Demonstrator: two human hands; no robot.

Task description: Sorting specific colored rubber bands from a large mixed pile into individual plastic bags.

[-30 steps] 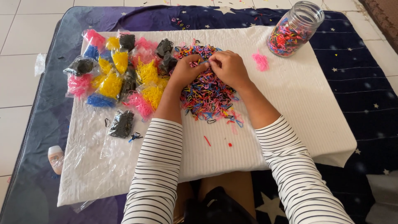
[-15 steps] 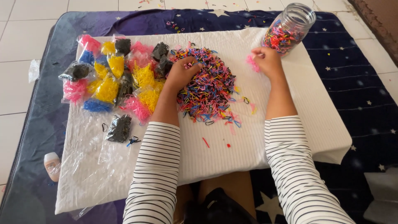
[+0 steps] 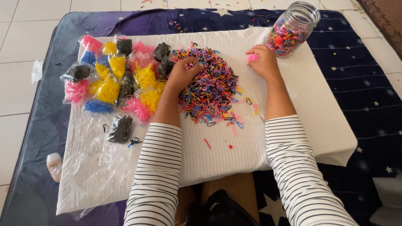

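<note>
- Since half a second ago, right hand has barely shifted, fingers pinched on pink bands beside the glass jar
- Left hand rests curled, grip unclear, on the mixed band pile
- Best to pinch firmly so no bands scatter on the white cloth

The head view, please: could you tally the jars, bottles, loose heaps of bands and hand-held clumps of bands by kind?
Glass jar: 1
Small white bottle: 1
Loose heap of bands: 1
Pink clump of bands: 1
Total: 4
</note>
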